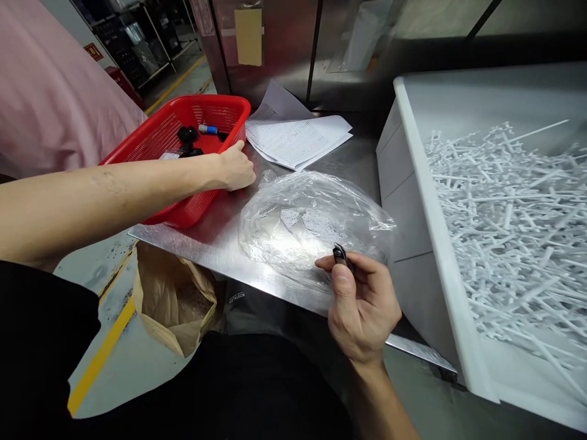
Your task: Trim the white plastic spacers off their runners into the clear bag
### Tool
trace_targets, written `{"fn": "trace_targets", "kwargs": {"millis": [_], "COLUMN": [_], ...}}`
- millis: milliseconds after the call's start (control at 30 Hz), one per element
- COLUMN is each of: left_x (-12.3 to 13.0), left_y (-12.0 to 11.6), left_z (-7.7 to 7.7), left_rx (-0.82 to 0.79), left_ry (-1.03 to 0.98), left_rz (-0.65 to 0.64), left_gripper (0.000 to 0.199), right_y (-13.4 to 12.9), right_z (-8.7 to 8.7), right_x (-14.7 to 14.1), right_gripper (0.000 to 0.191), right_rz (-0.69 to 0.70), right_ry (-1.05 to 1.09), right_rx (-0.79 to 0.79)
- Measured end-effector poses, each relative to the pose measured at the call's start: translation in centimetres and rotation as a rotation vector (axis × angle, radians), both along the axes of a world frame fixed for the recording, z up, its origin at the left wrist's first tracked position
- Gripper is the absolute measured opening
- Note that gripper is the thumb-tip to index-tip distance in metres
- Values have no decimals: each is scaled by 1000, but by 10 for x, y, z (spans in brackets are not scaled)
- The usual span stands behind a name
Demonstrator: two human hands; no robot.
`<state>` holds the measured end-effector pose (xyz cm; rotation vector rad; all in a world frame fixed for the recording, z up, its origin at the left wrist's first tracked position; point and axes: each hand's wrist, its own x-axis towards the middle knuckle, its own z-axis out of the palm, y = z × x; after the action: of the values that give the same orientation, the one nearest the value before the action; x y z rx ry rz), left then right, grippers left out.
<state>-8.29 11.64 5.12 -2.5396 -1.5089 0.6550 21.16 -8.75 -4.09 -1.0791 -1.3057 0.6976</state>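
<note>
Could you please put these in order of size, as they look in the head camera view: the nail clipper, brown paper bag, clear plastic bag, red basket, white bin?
1. white bin
2. red basket and clear plastic bag: too alike to rank
3. brown paper bag
4. nail clipper

- I see dim background behind the red basket [183,211].
- Right of the basket, glare whitens the clear bag [270,241].
- Below it, shadow darkens my view.
- Far right of it, the white bin [428,183] looks stretched.

A workshop, seemingly: metal worktop [215,244], floor lines [103,354] (yellow), distant racks [137,43].
</note>
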Motion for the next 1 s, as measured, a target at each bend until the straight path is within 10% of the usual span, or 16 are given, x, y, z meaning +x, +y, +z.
{"fn": "trace_targets", "kwargs": {"millis": [333, 700, 833, 1000], "left_x": [-10, 0, 15, 40], "left_y": [7, -4, -14, -100], "left_z": [1, 5, 32, 85], "left_rx": [-40, -27, 27, 277], "left_ry": [136, 49, 5, -135], "left_rz": [5, -2, 51, 42], "left_gripper": [6, 31, 35, 24], "right_y": [0, 0, -2, -3], "right_z": [3, 5, 3, 1], "right_x": [0, -1, 0, 1], "right_gripper": [18, 19, 19, 18], "right_rz": [-3, 1, 0, 20], "right_ry": [7, -8, -24, 1], "right_rx": [-40, -28, -36, -46]}}
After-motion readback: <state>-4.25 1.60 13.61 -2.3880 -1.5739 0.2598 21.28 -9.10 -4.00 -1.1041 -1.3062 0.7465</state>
